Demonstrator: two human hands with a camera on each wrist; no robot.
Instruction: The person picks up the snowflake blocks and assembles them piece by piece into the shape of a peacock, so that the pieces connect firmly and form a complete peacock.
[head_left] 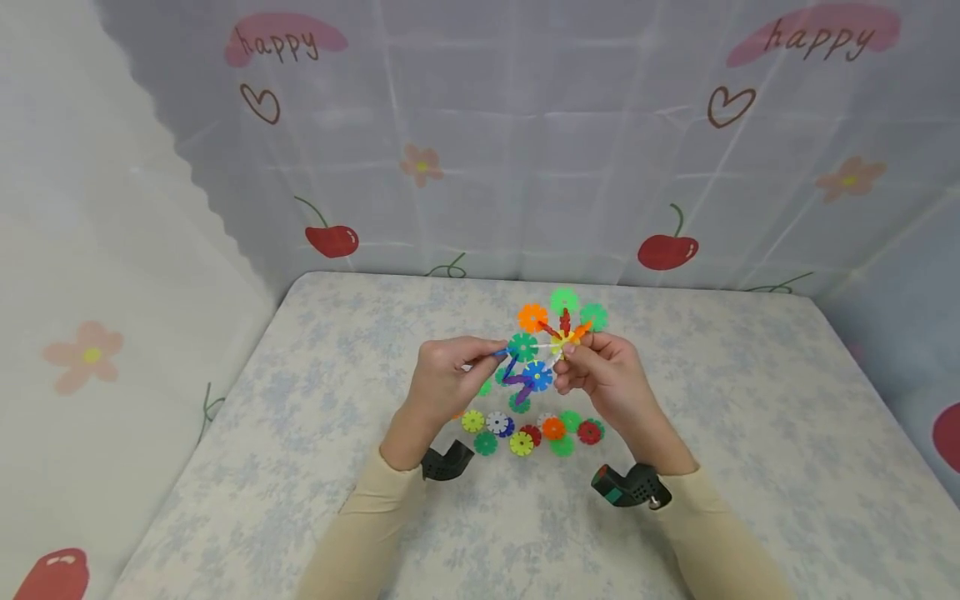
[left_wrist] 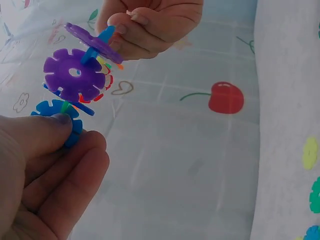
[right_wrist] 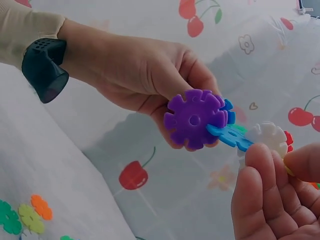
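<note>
Head view: toy of joined flower discs point(head_left: 522, 347) held up in air over surface point(head_left: 285, 467), between both hands. Left end pinched by left hand point(head_left: 450, 371). Yellow disc point(head_left: 558, 342) of toy pinched by right hand point(head_left: 606, 367). Loose discs point(head_left: 521, 444) spread on surface below.

Left wrist view: blue disc point(left_wrist: 45, 107) nipped between left thumb and fingers; purple discs point(left_wrist: 61, 75) seen just above. Right fingers seen curled at top.

Right wrist view: bit of yellow nipped by right thumb and fingers, white disc point(right_wrist: 266, 134) just beside. Left hand partly hidden behind purple discs.
</note>
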